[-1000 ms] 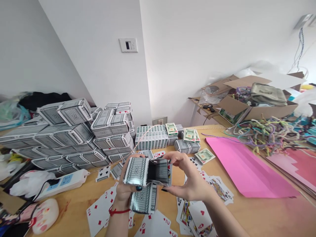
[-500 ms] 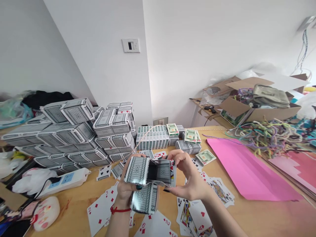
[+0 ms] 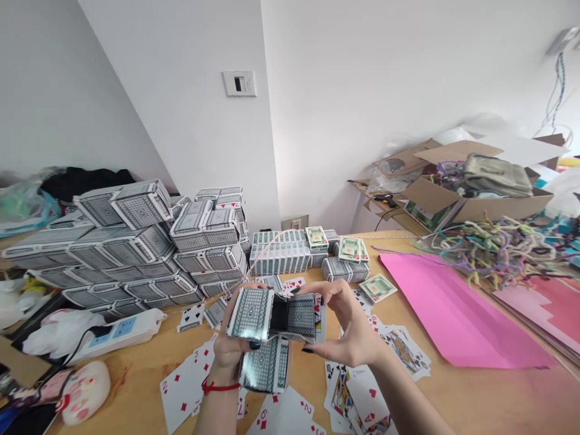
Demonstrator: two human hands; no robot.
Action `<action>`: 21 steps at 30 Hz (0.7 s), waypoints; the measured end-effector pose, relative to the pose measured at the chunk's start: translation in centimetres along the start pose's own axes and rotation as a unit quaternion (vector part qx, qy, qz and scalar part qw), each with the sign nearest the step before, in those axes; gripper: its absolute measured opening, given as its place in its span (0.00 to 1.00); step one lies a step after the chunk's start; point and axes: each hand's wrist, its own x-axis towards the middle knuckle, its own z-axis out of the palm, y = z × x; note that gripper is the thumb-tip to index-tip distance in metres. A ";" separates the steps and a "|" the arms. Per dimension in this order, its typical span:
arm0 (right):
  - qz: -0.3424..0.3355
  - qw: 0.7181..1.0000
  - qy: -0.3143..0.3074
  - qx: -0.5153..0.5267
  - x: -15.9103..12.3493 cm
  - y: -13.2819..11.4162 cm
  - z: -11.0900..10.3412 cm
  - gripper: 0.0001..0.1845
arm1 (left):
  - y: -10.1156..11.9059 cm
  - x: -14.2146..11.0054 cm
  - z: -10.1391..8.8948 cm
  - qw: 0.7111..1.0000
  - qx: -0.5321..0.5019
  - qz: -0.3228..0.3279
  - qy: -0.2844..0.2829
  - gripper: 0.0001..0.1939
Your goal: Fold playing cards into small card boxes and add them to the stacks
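Observation:
My left hand [image 3: 226, 347] is wrapped around a box folded from playing cards [image 3: 250, 313], grey pattern outward, with a dark hollow in its middle. My right hand [image 3: 344, 323] grips the box's right side, where a folded playing card [image 3: 302, 317] stands, thumb below and fingers above; a picture card's face shows at its outer edge. Directly beneath is another folded-card block [image 3: 263, 365]; whether it joins the held box I cannot tell. Loose cards lie around my wrists: diamonds [image 3: 183, 386] at left, a heart ace [image 3: 369, 396] at right.
Stacked card boxes [image 3: 136, 248] rise at the left, beside a white power strip [image 3: 120, 332]. Green card packs [image 3: 351, 249] sit at the back. Pink paper [image 3: 453, 314], tangled yarn [image 3: 484, 248] and an open cardboard box [image 3: 480, 211] occupy the right.
The fingers of my right hand have shifted slightly on the folded card, the upper ones a little left and down. My left hand holds nearly the same place.

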 end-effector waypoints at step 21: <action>-0.017 0.997 0.024 0.072 0.1 1.0 0.2 0.28 | -0.3 0.2 0.3 0.989 -0.140 -0.018 -0.046 0.14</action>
